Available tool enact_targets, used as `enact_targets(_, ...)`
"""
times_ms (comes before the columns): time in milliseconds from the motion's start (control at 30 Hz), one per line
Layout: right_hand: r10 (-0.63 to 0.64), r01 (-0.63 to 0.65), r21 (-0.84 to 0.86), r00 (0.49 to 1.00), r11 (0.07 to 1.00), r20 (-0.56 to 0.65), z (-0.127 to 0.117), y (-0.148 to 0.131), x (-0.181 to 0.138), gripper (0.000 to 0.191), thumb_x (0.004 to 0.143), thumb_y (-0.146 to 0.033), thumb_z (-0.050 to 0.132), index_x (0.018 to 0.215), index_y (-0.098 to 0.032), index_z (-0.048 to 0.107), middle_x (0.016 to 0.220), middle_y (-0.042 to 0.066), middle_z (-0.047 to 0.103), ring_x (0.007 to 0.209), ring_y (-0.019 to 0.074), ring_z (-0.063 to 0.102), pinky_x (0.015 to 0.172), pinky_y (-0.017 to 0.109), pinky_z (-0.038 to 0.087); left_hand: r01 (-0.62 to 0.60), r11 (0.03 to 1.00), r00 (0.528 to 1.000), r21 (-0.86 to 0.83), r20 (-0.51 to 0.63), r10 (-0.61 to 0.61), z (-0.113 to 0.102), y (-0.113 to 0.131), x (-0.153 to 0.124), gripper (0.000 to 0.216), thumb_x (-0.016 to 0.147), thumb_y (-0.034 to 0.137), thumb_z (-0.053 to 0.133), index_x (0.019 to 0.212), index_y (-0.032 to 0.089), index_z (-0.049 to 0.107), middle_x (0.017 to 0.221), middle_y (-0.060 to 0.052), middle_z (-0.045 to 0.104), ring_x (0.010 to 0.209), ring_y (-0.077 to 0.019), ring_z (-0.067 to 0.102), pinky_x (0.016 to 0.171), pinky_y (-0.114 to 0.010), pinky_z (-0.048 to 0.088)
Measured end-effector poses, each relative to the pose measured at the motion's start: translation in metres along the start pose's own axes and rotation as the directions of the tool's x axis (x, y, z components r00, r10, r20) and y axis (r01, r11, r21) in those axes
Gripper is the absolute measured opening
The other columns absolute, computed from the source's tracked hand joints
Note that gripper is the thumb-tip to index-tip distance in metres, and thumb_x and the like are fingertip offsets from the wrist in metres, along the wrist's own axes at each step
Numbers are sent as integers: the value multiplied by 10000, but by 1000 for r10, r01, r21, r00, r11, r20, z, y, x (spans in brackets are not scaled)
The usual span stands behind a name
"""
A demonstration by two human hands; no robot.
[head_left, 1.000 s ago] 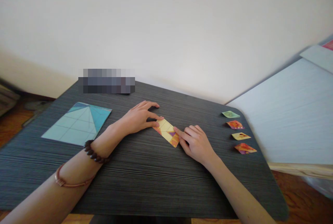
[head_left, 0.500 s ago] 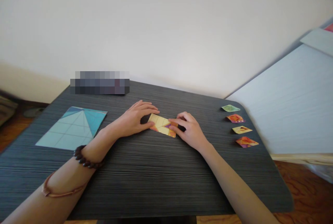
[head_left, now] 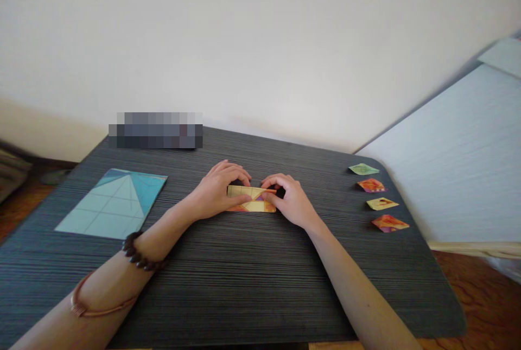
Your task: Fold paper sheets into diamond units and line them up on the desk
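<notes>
A small yellow and orange piece of folded paper (head_left: 255,206), with crease lines and a purple patch, lies on the dark table in front of me. My left hand (head_left: 222,190) grips its left part, thumb across the near face and fingers behind the far edge. At the right end, my right hand (head_left: 291,198) pinches the paper between thumb and curled fingers. The fingertips behind the paper are partly hidden. Dark beads and a brown cord circle my left wrist and forearm.
Left on the table (head_left: 228,285) lies a large creased pale-blue and teal sheet (head_left: 109,206). Several small folded paper pieces, one a green folded paper (head_left: 363,169), form a column at the right. A pixelated object (head_left: 157,133) stands at the back left, near the wall.
The paper has turned from slanting to nearly level. My left thumb has slid right across it, and my right hand's fingers have moved left to its far edge.
</notes>
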State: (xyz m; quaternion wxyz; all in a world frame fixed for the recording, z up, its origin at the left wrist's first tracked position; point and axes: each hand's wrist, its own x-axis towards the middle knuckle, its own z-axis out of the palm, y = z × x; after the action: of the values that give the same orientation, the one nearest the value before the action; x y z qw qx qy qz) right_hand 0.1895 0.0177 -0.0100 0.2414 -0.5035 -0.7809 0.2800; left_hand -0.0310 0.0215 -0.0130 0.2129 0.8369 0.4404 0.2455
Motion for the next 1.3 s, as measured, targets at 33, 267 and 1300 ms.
enact_targets(33, 9, -9, 30, 1000, 1000, -11, 0, -1, -2, 78, 786, -274, 644, 847, -228, 658, 859, 3, 645, 816, 156, 556, 808, 342, 389, -5, 1000, 1000, -24, -5, 5, 0, 3, 0, 200, 784, 384, 597, 892, 218, 621, 1027, -13, 656, 1082, -199, 525, 1079, -453, 239)
enact_targets(267, -47, 52, 137, 998, 989, -42, 4, -6, -10, 96, 826, -302, 579, 825, -207, 593, 696, -27, 602, 631, 117, 542, 688, 271, 394, 9, 994, 999, -104, -48, -14, 4, 22, -1, 155, 824, 297, 534, 791, 201, 651, 823, 24, 695, 791, -127, 620, 1071, -398, 282)
enact_targets(1300, -349, 348, 49, 937, 936, 16, -15, 3, -10, 70, 843, -211, 545, 813, -197, 607, 786, 3, 652, 721, 125, 579, 727, 271, 415, 83, 996, 993, -39, -83, -86, 4, 14, -4, 168, 742, 254, 561, 767, 239, 726, 785, 44, 723, 820, -152, 660, 1085, -390, 333)
